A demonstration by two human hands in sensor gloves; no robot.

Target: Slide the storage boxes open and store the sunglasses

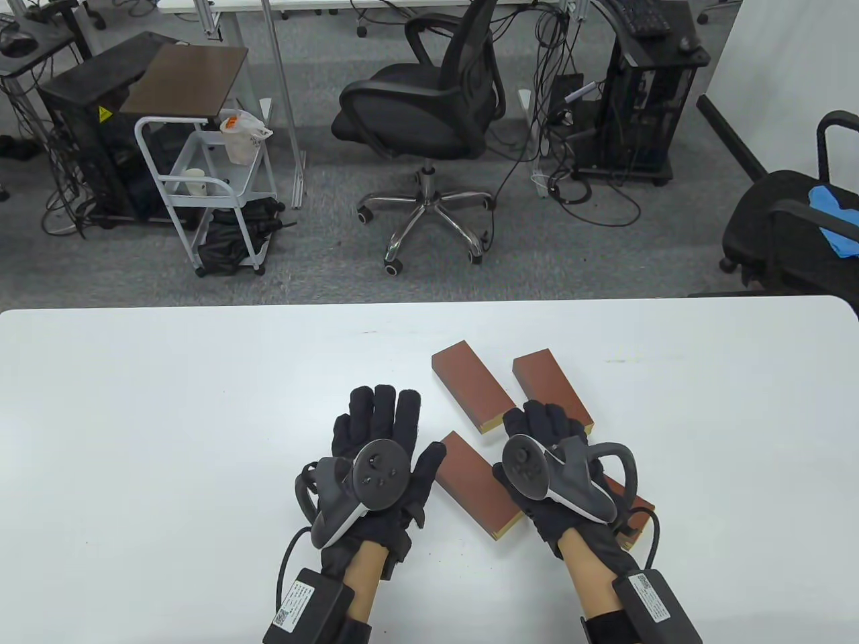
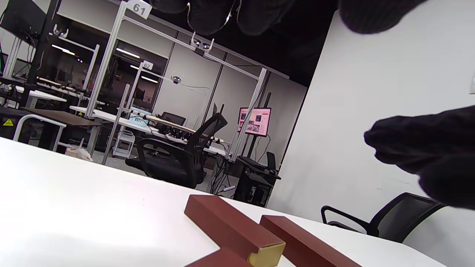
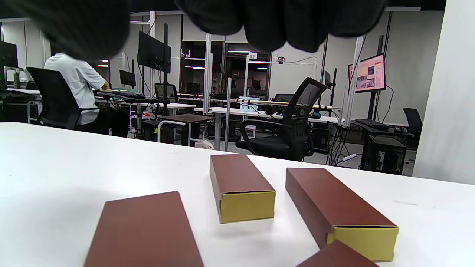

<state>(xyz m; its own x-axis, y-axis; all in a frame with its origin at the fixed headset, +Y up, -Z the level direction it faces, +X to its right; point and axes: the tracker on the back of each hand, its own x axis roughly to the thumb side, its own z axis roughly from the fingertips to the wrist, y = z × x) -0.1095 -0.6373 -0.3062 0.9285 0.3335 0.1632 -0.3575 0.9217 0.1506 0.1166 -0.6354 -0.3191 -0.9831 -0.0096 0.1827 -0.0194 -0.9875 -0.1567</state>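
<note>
Several brown slide boxes with yellow inner ends lie on the white table (image 1: pixel 168 416). The far left box (image 1: pixel 468 386) (image 3: pixel 241 187) and the far right box (image 1: pixel 551 389) (image 3: pixel 336 209) lie side by side. A nearer box (image 1: pixel 478 488) (image 3: pixel 144 230) lies between my hands. Another box (image 1: pixel 634 504) is mostly hidden under my right wrist. My left hand (image 1: pixel 379 429) is flat with straight fingers, left of the boxes, and holds nothing. My right hand (image 1: pixel 545 429) hovers with relaxed fingers over the near end of the far right box. No sunglasses are in view.
Beyond the table's far edge stand a black office chair (image 1: pixel 429 107), a white cart (image 1: pixel 201 181) and a second chair (image 1: pixel 792 228) at the right. A person in a white shirt (image 3: pixel 76 85) sits far off in the right wrist view.
</note>
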